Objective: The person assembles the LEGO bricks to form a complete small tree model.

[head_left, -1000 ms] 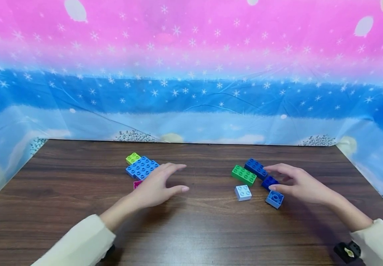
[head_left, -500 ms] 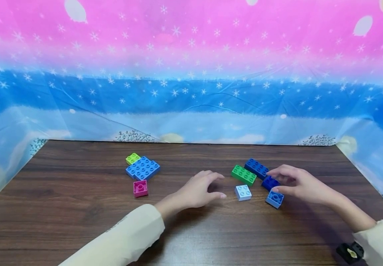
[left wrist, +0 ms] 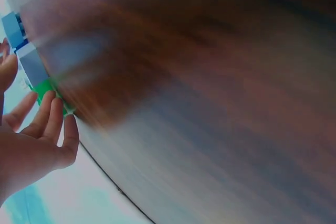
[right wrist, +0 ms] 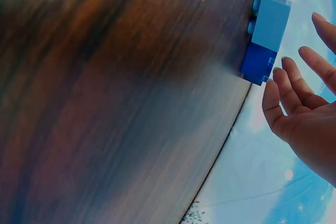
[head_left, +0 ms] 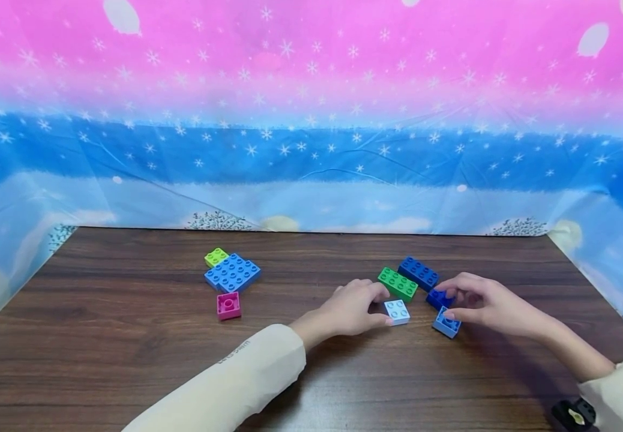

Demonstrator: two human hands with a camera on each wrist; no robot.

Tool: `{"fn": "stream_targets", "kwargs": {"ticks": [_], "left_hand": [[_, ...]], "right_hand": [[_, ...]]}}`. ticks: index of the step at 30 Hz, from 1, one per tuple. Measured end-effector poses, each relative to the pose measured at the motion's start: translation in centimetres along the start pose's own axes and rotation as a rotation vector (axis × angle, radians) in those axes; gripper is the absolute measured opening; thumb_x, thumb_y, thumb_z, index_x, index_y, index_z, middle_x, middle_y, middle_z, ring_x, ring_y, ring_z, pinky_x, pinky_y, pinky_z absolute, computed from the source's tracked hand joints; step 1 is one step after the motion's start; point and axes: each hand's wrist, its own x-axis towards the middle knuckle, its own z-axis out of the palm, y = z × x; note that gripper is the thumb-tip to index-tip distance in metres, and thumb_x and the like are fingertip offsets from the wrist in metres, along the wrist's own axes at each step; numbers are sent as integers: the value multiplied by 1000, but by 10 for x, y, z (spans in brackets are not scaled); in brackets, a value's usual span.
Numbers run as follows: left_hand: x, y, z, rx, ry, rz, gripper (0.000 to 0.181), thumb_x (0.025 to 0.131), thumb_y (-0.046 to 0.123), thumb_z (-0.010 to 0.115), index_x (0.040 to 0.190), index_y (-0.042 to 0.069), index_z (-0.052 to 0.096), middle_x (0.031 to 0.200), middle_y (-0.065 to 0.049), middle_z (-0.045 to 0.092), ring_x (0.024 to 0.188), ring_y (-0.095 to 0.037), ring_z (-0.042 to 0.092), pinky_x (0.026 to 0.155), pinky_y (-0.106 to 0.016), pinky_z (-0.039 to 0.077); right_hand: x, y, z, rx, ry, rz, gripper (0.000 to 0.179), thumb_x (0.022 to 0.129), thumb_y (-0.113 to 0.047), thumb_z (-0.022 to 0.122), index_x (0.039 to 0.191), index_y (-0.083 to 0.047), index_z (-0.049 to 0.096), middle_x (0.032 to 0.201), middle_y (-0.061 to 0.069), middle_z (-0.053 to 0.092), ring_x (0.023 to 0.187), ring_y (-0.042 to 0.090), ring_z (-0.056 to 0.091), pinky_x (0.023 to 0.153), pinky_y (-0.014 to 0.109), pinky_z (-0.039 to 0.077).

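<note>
My left hand [head_left: 352,308] reaches around the left side of a pale blue two-by-two brick [head_left: 397,312], thumb near its front corner and fingers behind. In the left wrist view, the fingers of that hand [left wrist: 39,140] are loosely bent; whether they touch the brick I cannot tell. My right hand [head_left: 497,305] hovers with thumb and fingers apart over a dark blue brick [head_left: 439,299] and an upturned blue brick [head_left: 446,324]. A green brick [head_left: 397,284] and a long dark blue brick [head_left: 418,273] lie just behind.
At the left of the brown table [head_left: 101,312] lie a large blue brick [head_left: 233,273], a lime brick [head_left: 216,257] and an upturned magenta brick [head_left: 228,306]. A patterned cloth [head_left: 311,156] hangs along the table's back and sides.
My left hand has moved right, from beside the large blue brick to the pale blue brick, uncovering the magenta brick. My right hand has shifted only slightly.
</note>
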Motion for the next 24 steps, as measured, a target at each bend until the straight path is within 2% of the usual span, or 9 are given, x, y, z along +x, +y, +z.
{"fn": "stream_targets", "kwargs": {"ticks": [6,15,19,24], "left_hand": [[5,4,1,87,-9,15,38,86,39,62,116,15,58,111,2,56,101,-12,49,79,-29,38],[5,2,0,91,-6,27,31,85,39,63,106,17,60,102,4,56,91,-10,47,72,-26,36],[1,-2,-2,84,-13,18,28,84,39,64,101,17,60,97,5,55,86,-10,46,70,-26,36],[-12,-7,-8,106,-24,13,28,83,38,66,101,17,60,97,4,55,89,-10,47,73,-28,38]], "right_hand": [[0,0,0,-6,10,-27,34,82,-20,69,113,-11,60,87,-1,52,77,11,48,61,24,43],[-1,1,1,-5,12,-22,33,83,-20,68,114,-11,60,86,-2,51,75,10,47,59,23,41],[-1,0,2,1,8,-16,33,83,-21,68,114,-11,60,86,-2,51,75,10,47,59,24,41],[-1,0,2,7,6,-27,33,82,-20,69,113,-10,60,85,-1,51,74,11,47,58,23,41]]}}
